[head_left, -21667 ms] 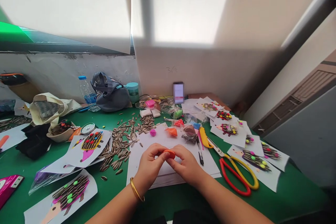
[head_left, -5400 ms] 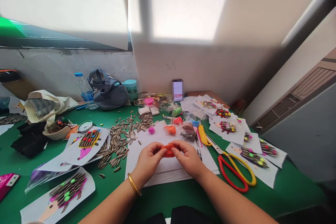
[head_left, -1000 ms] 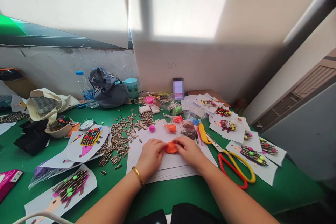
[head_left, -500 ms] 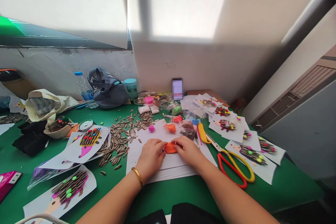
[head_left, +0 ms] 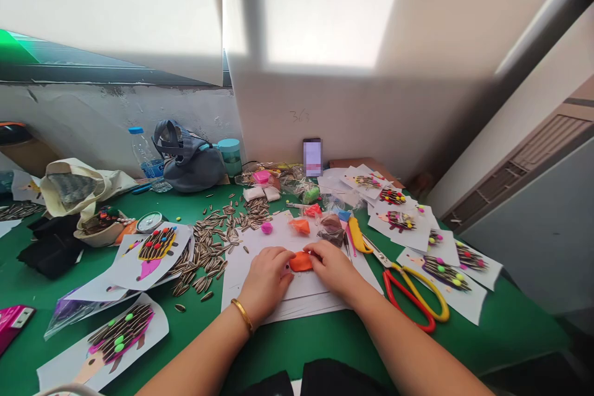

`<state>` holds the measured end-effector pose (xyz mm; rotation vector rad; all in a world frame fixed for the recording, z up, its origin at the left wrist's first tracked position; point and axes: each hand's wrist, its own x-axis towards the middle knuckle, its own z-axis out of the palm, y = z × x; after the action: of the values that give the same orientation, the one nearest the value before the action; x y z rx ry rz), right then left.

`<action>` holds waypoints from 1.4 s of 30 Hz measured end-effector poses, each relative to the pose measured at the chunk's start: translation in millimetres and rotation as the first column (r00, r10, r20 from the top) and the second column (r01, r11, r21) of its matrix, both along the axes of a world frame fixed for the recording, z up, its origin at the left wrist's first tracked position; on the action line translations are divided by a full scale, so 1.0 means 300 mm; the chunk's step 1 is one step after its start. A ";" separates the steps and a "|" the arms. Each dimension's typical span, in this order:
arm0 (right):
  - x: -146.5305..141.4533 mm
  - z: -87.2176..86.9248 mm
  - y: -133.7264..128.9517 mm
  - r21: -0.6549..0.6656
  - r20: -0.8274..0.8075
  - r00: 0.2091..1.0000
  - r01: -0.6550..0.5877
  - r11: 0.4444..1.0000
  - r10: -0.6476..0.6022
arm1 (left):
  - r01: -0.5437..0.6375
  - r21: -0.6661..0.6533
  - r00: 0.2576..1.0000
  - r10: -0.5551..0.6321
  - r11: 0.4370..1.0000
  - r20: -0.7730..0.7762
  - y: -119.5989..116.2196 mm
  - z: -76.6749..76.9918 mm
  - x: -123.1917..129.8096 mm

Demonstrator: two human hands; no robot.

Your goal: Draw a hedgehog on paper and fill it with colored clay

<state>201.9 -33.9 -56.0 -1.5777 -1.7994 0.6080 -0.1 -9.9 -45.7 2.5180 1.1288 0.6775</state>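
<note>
A flat orange clay piece (head_left: 301, 262) lies on white paper (head_left: 250, 260) in front of me. My left hand (head_left: 269, 275), with a gold bangle at the wrist, has its curled fingers at the clay's left edge. At the right edge, the bent fingers of my right hand (head_left: 333, 266) press on the clay. Beyond my hands sit a bagged orange lump (head_left: 300, 226), a brown lump in plastic (head_left: 331, 229) and a small magenta piece (head_left: 266, 228). Striped sunflower seeds (head_left: 204, 253) are spread left of the paper.
Scissors with red and yellow handles (head_left: 413, 291) and a yellow cutter (head_left: 357, 235) lie to the right. Finished hedgehog pictures (head_left: 445, 273) are at both sides. A phone (head_left: 312, 158) leans on the wall; a grey bag (head_left: 192, 167) and a bottle (head_left: 146, 158) stand back left.
The view has shifted slightly. Both hands stay at the orange clay, with the left fingers a little changed in position along its edge.
</note>
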 end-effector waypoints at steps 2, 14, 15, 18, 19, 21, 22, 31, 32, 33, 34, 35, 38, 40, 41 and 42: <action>0.002 0.003 0.000 -0.004 -0.001 1.000 -0.009 1.000 0.009 | 0.036 0.012 0.999 -0.036 0.999 -0.034 -0.001 0.004 0.001; 0.038 0.001 0.011 -0.114 -0.113 0.993 0.026 0.993 -0.039 | 0.119 0.039 0.972 -0.109 0.992 -0.206 -0.024 0.011 0.007; 0.042 -0.001 0.014 -0.124 -0.131 0.990 0.032 0.992 -0.049 | 0.119 0.040 0.970 -0.107 0.992 -0.217 -0.024 0.009 0.006; 0.050 -0.003 0.018 -0.147 -0.155 0.984 0.061 0.987 -0.084 | 0.117 0.040 0.964 -0.104 0.992 -0.244 -0.026 0.007 0.006; 0.051 -0.002 0.019 -0.153 -0.153 0.984 0.069 0.986 -0.092 | 0.117 0.040 0.962 -0.104 0.992 -0.251 -0.027 0.007 0.005; 0.052 0.006 0.017 -0.152 -0.132 0.987 0.077 0.985 -0.097 | 0.117 0.041 0.960 -0.103 0.992 -0.261 -0.028 0.007 0.005; 0.052 0.012 0.014 -0.140 -0.109 0.990 0.080 0.987 -0.095 | 0.117 0.042 0.959 -0.102 0.992 -0.264 -0.028 0.007 0.005; 0.069 0.055 -0.005 -0.086 0.197 0.978 0.082 0.993 -0.064 | 0.109 0.045 0.959 -0.093 0.993 -0.266 -0.030 0.005 0.008; 0.071 0.056 -0.007 -0.092 0.197 0.979 0.069 0.993 -0.050 | 0.109 0.046 0.960 -0.093 0.993 -0.265 -0.030 0.005 0.008; 0.072 0.056 -0.009 -0.093 0.190 0.981 0.053 0.994 -0.035 | 0.108 0.048 0.960 -0.092 0.993 -0.263 -0.029 0.004 0.008; 0.072 0.055 -0.012 -0.091 0.181 0.983 0.034 0.995 -0.017 | 0.110 0.049 0.960 -0.093 0.993 -0.262 -0.028 0.004 0.008; 0.072 0.054 -0.015 -0.085 0.175 0.985 0.011 0.996 0.004 | 0.111 0.049 0.960 -0.095 0.993 -0.263 -0.027 0.004 0.007; 0.065 0.045 -0.022 -0.069 0.195 0.979 -0.044 0.997 0.056 | 0.114 0.046 0.958 -0.097 0.992 -0.269 -0.027 0.004 0.006; 0.060 0.036 -0.022 -0.065 0.235 0.970 -0.053 0.997 0.066 | 0.114 0.044 0.959 -0.098 0.993 -0.266 -0.028 0.006 0.006; 0.057 0.032 -0.020 -0.064 0.256 0.964 -0.052 0.997 0.066 | 0.114 0.044 0.960 -0.098 0.993 -0.262 -0.029 0.007 0.006; 0.054 0.029 -0.017 -0.063 0.274 0.959 -0.050 0.997 0.066 | 0.113 0.043 0.961 -0.098 0.993 -0.258 -0.029 0.008 0.006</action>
<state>218.1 -39.1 -47.4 -1.7217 -2.0550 0.4860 1.7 -18.6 -43.3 2.7528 1.0570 0.3699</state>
